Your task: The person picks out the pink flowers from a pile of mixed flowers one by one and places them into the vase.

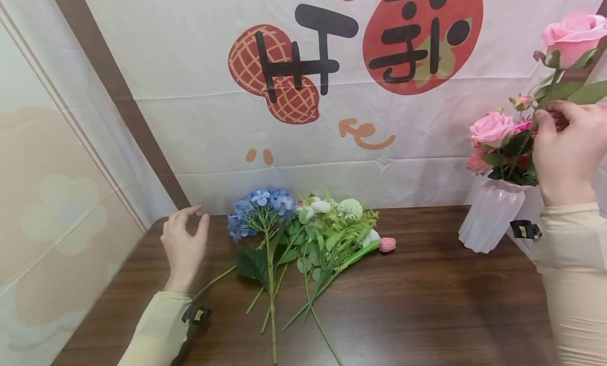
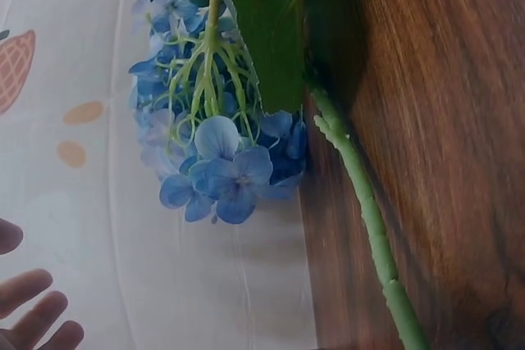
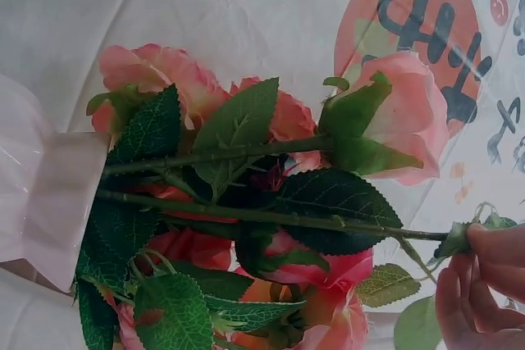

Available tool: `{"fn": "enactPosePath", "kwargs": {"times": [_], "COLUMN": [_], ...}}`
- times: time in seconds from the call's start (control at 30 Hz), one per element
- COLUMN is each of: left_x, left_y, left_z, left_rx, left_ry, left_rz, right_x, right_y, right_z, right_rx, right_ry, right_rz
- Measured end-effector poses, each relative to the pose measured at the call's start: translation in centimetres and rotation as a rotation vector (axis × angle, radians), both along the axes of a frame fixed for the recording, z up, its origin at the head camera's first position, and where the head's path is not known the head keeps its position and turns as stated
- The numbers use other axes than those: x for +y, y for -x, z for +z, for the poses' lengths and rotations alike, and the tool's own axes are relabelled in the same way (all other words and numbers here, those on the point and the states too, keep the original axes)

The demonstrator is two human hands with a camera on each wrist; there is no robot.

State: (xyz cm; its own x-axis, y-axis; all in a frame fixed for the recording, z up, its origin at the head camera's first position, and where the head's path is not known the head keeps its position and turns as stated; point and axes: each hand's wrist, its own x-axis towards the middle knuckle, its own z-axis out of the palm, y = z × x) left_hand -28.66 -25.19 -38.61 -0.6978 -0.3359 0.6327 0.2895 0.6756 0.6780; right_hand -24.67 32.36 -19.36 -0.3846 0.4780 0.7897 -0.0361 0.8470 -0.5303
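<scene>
My right hand pinches the green stem of a tall pink rose above a white fluted vase. In the right wrist view, that stem runs down into the vase mouth among other roses and dark leaves. My left hand is held over the table's left side, fingers apart with nothing between them. Nearest to it is a blue hydrangea, its head by the backdrop and its long stem toward me. The left wrist view shows the hydrangea beside a few left fingertips.
White flowers and green sprigs lie right of the hydrangea, with a pink tulip at their edge. Stems cross on the brown wooden table. A printed white cloth hangs behind the table.
</scene>
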Motion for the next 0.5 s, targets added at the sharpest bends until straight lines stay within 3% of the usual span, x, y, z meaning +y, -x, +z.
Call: {"fn": "enactPosePath", "kwargs": {"times": [0.17,0.5], "left_x": [-0.1,0.0], "left_y": [-0.2,0.0], "left_z": [-0.3,-0.2], "left_rx": [-0.01,0.016], "left_ry": [0.009,0.018], "left_rz": [0.002,0.006], "right_x": [0.7,1.4], "right_y": [0.3,1.2], "right_z": [-1.5,-3.5], "right_rx": [-0.041,-0.016], "right_ry": [-0.062,-0.097], "right_rz": [0.014,0.023]}}
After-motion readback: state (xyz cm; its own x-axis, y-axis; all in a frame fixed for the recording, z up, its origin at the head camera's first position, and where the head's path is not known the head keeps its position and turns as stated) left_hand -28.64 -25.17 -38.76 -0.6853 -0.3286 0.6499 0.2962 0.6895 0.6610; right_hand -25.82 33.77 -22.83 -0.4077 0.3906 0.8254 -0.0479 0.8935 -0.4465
